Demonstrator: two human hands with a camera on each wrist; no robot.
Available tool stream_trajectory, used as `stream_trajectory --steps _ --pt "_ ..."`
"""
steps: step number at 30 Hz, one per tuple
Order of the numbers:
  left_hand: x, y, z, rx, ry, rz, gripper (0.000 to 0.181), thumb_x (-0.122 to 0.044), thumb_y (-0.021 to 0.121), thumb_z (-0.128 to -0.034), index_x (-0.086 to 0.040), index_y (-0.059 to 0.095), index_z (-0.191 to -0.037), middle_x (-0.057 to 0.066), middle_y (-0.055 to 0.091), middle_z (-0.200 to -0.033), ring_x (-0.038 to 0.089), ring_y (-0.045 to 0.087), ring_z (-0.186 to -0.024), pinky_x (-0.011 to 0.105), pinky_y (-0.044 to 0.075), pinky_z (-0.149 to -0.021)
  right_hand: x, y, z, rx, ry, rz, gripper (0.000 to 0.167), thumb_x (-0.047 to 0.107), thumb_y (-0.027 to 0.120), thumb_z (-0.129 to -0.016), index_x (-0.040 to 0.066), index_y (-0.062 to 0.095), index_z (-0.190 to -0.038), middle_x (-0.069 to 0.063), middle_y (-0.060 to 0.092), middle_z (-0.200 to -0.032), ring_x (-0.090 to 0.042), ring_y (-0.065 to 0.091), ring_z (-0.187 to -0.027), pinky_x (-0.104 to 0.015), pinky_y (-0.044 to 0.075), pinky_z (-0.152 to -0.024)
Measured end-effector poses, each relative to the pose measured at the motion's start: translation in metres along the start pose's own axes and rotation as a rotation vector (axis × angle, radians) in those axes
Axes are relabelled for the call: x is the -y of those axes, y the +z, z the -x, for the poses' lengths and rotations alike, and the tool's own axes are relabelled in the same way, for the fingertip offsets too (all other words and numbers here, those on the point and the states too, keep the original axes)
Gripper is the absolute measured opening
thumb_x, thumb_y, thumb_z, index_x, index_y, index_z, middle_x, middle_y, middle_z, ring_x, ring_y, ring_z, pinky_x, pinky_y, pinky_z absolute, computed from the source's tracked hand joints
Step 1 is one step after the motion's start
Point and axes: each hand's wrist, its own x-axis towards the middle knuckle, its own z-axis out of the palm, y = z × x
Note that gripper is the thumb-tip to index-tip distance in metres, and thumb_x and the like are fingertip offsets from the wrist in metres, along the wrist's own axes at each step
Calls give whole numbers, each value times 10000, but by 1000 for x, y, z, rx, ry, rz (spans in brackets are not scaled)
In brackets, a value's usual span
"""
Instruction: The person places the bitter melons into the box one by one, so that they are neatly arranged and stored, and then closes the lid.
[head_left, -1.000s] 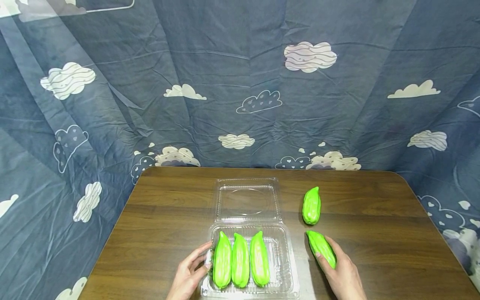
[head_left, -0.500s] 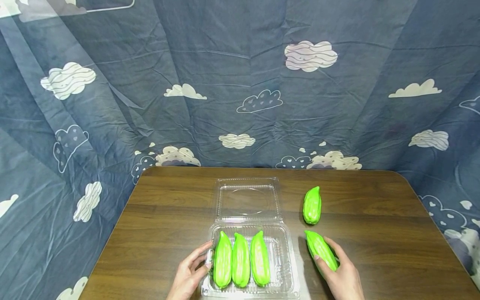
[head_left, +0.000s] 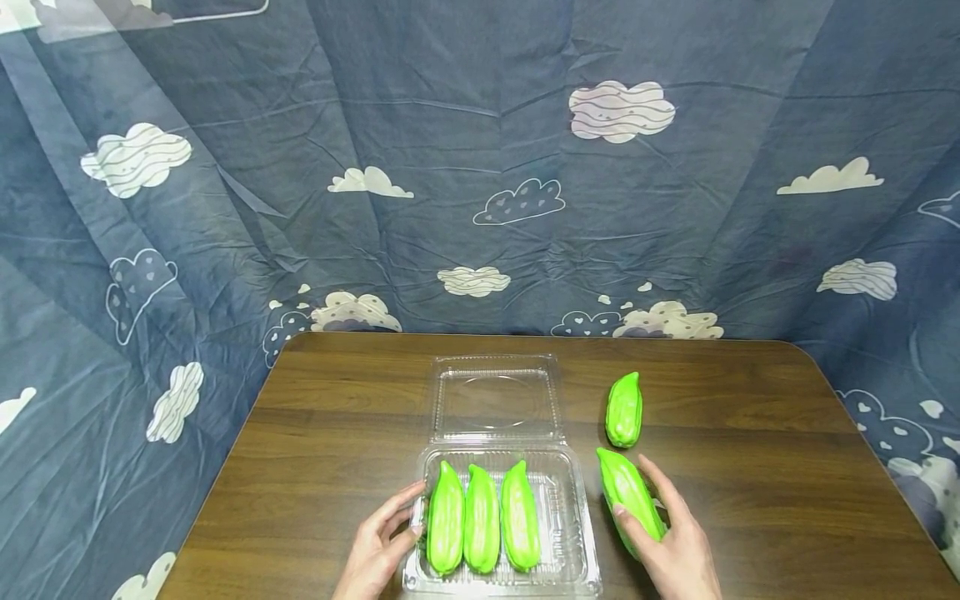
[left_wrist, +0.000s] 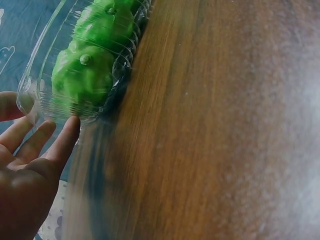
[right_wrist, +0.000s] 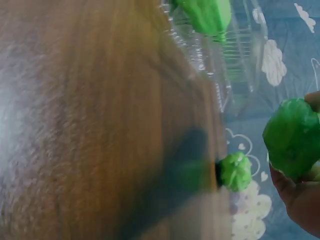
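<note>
Three green bitter melons (head_left: 482, 521) lie side by side in the left part of an open clear plastic container (head_left: 558, 533). My left hand (head_left: 377, 546) holds that container by its left rim; in the left wrist view, digits of the left hand (left_wrist: 37, 170) lie on both sides of the clear lip. Another bitter melon (head_left: 630, 496) sits in my right hand (head_left: 678, 542), gripped between thumb and fingers to the right of the container. The right wrist view has this bitter melon (right_wrist: 292, 140) end-on, raised off the table, with the right hand (right_wrist: 302, 200) partly cut off.
One more bitter melon (head_left: 624, 410) lies on the wooden table (head_left: 337, 408), just beyond the held one. The container's lid (head_left: 495, 402) is folded back flat toward the far edge. A blue cloud-patterned cloth (head_left: 450, 150) hangs behind the table.
My right hand has lifted the bitter melon and moved it slightly left and away from me. The left hand and the container have stayed in place.
</note>
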Motion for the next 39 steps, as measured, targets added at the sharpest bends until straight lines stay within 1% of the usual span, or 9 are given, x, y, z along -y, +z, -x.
stream_trajectory --steps 2,4,9,11,16,19,22,27,39 --pt "0 0 0 -3 -4 2 521 116 609 -843 56 528 -1353 232 447 -1450 241 583 -1134 263 491 -923 4 -1 0 23 9 -17 683 180 778 -845 213 478 -1458 -137 631 -1254 -222 579 -1005 -364 478 -741" --pt "-1 0 0 -3 -7 2 520 107 611 -845 48 529 -1356 229 448 -1451 247 581 -1136 264 491 -922 9 0 1 40 10 -62 660 172 769 -858 213 486 -1453 -145 630 -1249 -199 595 -994 -336 490 -731" --pt "0 0 0 -4 -3 12 519 112 611 -845 53 528 -1354 229 452 -1448 237 584 -1131 267 492 -923 22 9 4 66 -37 -344 620 -7 744 -840 86 510 -1407 -116 611 -1210 -62 622 -951 -238 550 -725" --pt "1 1 0 -3 0 21 519 121 608 -844 63 525 -1353 234 449 -1449 230 585 -1130 271 493 -928 27 13 5 69 -61 -457 619 -89 726 -816 20 504 -1383 -86 600 -1186 -63 618 -972 -224 552 -749" --pt "1 1 0 3 -5 38 525 110 606 -850 66 510 -1365 248 423 -1462 208 584 -1130 273 495 -927 37 21 6 79 -83 -557 616 -159 708 -776 -38 493 -1341 -81 601 -1146 -124 596 -1004 -232 550 -772" --pt "2 1 0 1 -10 35 528 111 604 -849 68 507 -1366 254 416 -1465 210 584 -1131 270 495 -925 40 24 6 110 -52 -525 611 -104 737 -785 5 501 -1338 -97 615 -1166 -140 597 -1025 -236 539 -810" --pt "3 1 0 -5 -11 27 526 122 601 -843 74 511 -1359 255 422 -1460 225 584 -1132 265 493 -926 41 29 7 135 -4 -401 589 33 784 -806 102 524 -1330 -45 635 -1167 -143 604 -971 -281 520 -831" --pt "3 2 1 -8 -9 19 527 126 599 -836 79 515 -1353 257 429 -1454 221 585 -1128 263 494 -925 40 38 9 159 59 -245 559 202 819 -804 232 557 -1296 37 646 -1066 -136 553 -806 -309 464 -703" --pt "1 1 1 -4 -30 30 535 108 605 -843 73 503 -1367 253 412 -1469 216 575 -1143 268 492 -928 42 48 7 162 -47 -100 615 177 840 -747 147 574 -1301 42 537 -918 -147 483 -789 -271 417 -650"
